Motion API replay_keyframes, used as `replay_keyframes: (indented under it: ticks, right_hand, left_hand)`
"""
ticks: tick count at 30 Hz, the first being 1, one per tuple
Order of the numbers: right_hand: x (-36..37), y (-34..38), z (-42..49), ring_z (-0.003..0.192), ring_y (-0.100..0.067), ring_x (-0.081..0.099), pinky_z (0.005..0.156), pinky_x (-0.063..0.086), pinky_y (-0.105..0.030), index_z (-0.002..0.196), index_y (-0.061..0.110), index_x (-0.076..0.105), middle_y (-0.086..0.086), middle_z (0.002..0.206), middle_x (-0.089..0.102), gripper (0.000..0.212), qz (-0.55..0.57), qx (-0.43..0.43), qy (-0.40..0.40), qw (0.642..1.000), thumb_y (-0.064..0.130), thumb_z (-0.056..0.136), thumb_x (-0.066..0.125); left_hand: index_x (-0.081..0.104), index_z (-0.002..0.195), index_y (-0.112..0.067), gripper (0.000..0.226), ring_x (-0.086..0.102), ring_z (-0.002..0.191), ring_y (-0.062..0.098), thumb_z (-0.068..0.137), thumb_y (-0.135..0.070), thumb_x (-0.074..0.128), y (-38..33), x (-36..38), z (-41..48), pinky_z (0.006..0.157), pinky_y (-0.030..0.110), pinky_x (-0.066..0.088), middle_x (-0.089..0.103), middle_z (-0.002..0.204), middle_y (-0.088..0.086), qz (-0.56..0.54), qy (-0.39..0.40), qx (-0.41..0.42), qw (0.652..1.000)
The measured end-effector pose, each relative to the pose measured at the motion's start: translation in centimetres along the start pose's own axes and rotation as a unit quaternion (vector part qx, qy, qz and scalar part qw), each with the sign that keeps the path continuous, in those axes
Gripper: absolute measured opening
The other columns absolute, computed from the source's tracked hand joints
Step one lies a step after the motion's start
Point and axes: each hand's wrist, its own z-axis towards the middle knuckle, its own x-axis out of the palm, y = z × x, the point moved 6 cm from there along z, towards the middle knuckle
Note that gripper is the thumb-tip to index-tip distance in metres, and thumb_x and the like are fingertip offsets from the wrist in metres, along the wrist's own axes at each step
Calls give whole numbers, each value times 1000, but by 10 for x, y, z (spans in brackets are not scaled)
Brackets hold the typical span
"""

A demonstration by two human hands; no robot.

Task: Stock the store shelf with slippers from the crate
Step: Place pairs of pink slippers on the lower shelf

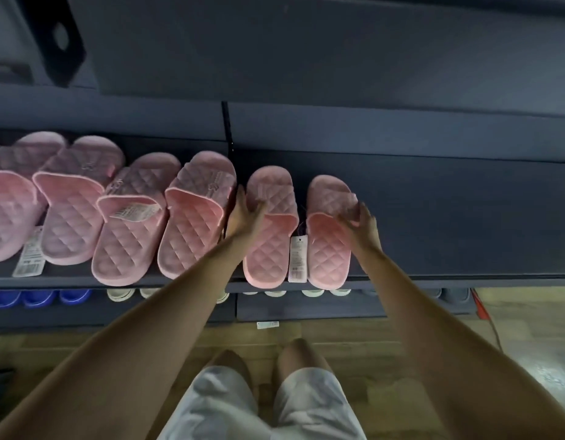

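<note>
pink slippers (268, 249) toes rearward | left hand (243, 215) grips one | right hand (362, 225) grip unclear

Pink slippers (71, 217) on dark shelf (449, 217)

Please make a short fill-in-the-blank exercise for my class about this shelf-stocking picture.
1. The slippers on the upper shelf are all ____.
2. The right hand touches the slipper at the row's ____ end.
3. The leftmost slippers on the lower shelf are ____.
Missing words: pink; right; blue.
</note>
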Motion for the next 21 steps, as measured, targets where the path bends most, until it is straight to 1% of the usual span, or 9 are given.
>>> replay_keyframes:
  ticks: [2, 3, 5, 7, 9, 11, 13, 17, 21]
  right_hand:
    - [2, 0, -13, 131, -33, 35, 99, 42, -50, 146, 19, 20, -15, 147, 27, 81, -64, -42, 8, 997, 38, 81, 66]
    - [5, 1, -20, 137, -32, 25, 103, 37, -53, 148, 21, 11, -13, 152, 16, 89, -92, -67, 8, 993, 38, 80, 67]
    - [12, 1, -34, 143, -32, 7, 111, 27, -52, 149, 26, 4, -10, 157, -1, 99, -138, -103, 11, 985, 40, 76, 70]
    - [21, -2, -41, 143, -32, -9, 114, 16, -50, 148, 30, -1, -8, 156, -15, 109, -184, -112, 27, 976, 49, 71, 72]
    - [27, -5, -39, 141, -34, -18, 113, 14, -50, 147, 33, -8, -6, 153, -26, 115, -226, -99, 43, 968, 59, 67, 70]
    - [30, -3, -36, 139, -38, -22, 112, 19, -53, 147, 30, -9, -7, 152, -28, 116, -249, -94, 54, 962, 61, 67, 69]
    - [31, 3, -29, 138, -41, -24, 109, 23, -56, 148, 26, -9, -10, 152, -29, 115, -264, -103, 60, 957, 59, 70, 68]
    - [34, 14, -9, 135, -46, -26, 110, 19, -59, 148, 23, -6, -15, 151, -29, 110, -284, -123, 79, 948, 52, 74, 69]
    - [34, 24, 0, 136, -47, -22, 110, 21, -55, 149, 22, -3, -15, 151, -28, 106, -279, -103, 81, 951, 47, 76, 69]
  left_hand:
    - [11, 148, -14, 77, 20, 136, 10, 89, -37, 55, -5, -3, -23, 112, 23, 15, 21, 147, -7, 23, -20, 73, 997]
    - [6, 148, -17, 83, 18, 138, 14, 86, -36, 59, -2, -4, -33, 115, 31, 16, 18, 151, -3, 39, -31, 99, 994]
    - [-2, 148, -26, 98, 7, 142, 25, 79, -40, 66, 6, -1, -51, 115, 45, 15, 7, 155, 7, 96, -24, 98, 990]
    - [-9, 146, -31, 109, -7, 143, 27, 72, -46, 70, 15, 10, -63, 114, 47, 9, -12, 155, 7, 184, 7, 90, 979]
    - [-14, 144, -34, 116, -18, 141, 27, 68, -50, 72, 16, 21, -68, 113, 46, 3, -27, 151, 3, 237, 43, 88, 967]
    - [-16, 144, -34, 118, -24, 138, 30, 67, -50, 73, 12, 27, -62, 112, 47, 1, -34, 148, 2, 258, 66, 58, 962]
    - [-13, 146, -30, 117, -23, 138, 34, 69, -46, 74, 3, 28, -47, 113, 51, 5, -32, 149, 5, 281, 75, 43, 956]
    - [-9, 148, -20, 109, -16, 139, 39, 76, -35, 72, -15, 27, -23, 114, 48, 8, -26, 152, 11, 328, 69, 61, 940]
    - [-7, 148, -19, 104, -14, 140, 37, 79, -35, 70, -20, 30, -10, 113, 48, 11, -23, 153, 13, 346, 56, 56, 935]
